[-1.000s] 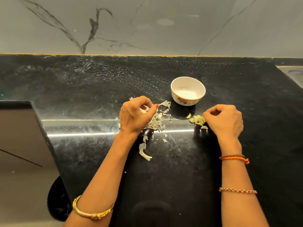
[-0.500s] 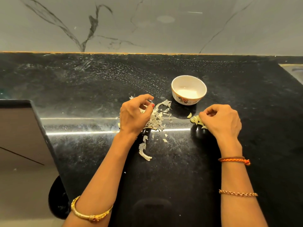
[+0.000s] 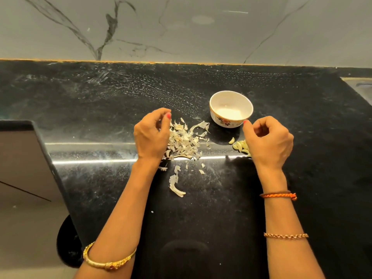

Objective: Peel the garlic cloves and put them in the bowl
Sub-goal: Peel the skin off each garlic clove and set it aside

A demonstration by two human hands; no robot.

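A gold bangle (image 3: 109, 262) is circling the left forearm, well to the near left of the bowl (image 3: 231, 111). The left hand (image 3: 151, 135) is hovering at the left edge of the pile of garlic skins (image 3: 185, 140), left of the bowl, fingers loosely curled and holding nothing I can make out. The bowl is sitting upright on the black counter (image 3: 201, 218). Peeled garlic cloves (image 3: 240, 146) are lying on the counter just near of the bowl, partly under the right hand (image 3: 267, 141). That hand's fingers are curling inward, thumb tip beside the bowl's rim; whether they are pinching a clove I cannot tell.
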